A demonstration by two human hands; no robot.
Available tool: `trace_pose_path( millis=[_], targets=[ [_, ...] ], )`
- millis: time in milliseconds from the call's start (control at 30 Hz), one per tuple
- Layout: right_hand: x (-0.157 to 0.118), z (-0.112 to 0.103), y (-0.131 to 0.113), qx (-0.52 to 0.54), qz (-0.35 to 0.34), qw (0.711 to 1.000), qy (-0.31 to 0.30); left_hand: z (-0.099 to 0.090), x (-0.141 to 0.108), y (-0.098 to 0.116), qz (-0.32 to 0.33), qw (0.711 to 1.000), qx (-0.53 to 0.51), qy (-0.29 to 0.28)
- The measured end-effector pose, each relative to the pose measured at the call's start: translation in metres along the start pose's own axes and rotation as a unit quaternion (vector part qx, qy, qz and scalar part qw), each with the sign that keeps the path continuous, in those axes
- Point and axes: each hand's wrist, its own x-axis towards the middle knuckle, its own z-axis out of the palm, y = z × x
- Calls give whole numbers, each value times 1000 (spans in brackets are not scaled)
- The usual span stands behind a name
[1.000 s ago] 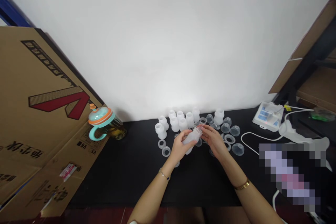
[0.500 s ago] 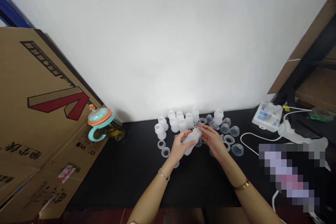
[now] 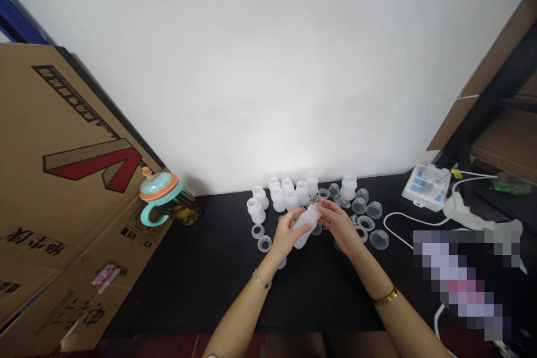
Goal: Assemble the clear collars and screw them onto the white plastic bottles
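My left hand (image 3: 289, 233) is wrapped round the body of a frosted white plastic bottle (image 3: 306, 225), which is tilted with its mouth toward the upper right. At that mouth, the fingers of my right hand (image 3: 339, 222) are bent and pressed together. A small clear piece seems to be at these fingertips, mostly hidden. Just beyond stand several more white bottles (image 3: 277, 199), open at the top. Clear rings (image 3: 264, 244) lie left of my left hand. To the right of my right hand are another ring (image 3: 366, 223) and several clear dome caps (image 3: 379, 239).
A teal-lidded jug (image 3: 168, 196) with dark contents stands at the left beside a large cardboard box (image 3: 62, 151). On the right are a white compartment case (image 3: 427, 185), a white cable (image 3: 403, 215) and a blurred-out patch. A white wall backs the black table (image 3: 201, 268).
The fingers of my right hand have shifted slightly over the bottle's mouth, covering more of the clear piece there. My left hand keeps its grip on the bottle, almost unmoved.
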Motion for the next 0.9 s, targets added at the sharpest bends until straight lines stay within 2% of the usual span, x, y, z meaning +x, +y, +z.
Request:
trace_pose_path(
  millis=[200, 633, 900],
  targets=[
    [0, 0, 1, 1, -8, 1000, -14, 0, 1, -3, 6, 1000, -2, 2],
    [-1, 2, -2, 2, -9, 1000, 2, -2, 1, -3, -1, 1000, -14, -6],
    [-2, 3, -2, -6, -22, 1000, -7, -2, 4, -6, -28, 997, -77, -14]
  ],
)
